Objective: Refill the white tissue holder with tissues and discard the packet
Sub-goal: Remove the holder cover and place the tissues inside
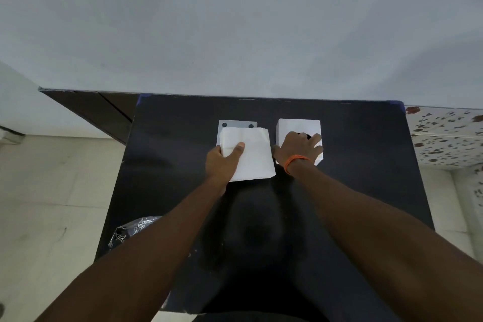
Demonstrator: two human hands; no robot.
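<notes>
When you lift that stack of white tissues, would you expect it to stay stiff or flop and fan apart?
The stack of tissues probably flops: loose thin sheets, edges already stepped at its far corner. It looks light, so the left hand pinching one edge may let the far side sag or sheets slide.

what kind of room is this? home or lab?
Probably a home room, not a lab: a small black table against a plain white wall, pale floor tiles, and a floral-patterned surface at right.
</notes>
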